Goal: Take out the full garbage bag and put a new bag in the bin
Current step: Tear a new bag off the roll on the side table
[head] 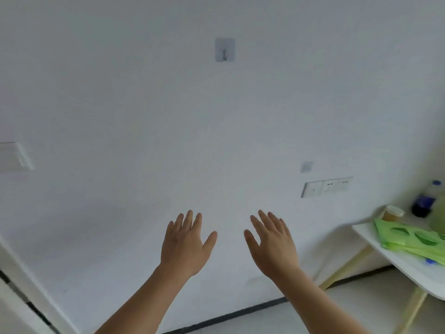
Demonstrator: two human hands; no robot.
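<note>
Green plastic bags (pixel 409 239) lie folded on the white table (pixel 375 239) at far right, well apart from the left hand (pixel 186 247) and right hand (pixel 273 247), both raised with fingers spread, holding nothing. No bin or full bag shows; reaching blind risks knocking the paper cup (pixel 392 213) beside the bags.

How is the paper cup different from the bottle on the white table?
The paper cup is short, tan and open-topped; the bottle is taller, dark blue, with a blue cap. The cup stands just behind the green bags; the bottle stands farther back. Both stand upright on the table, untouched.
</note>
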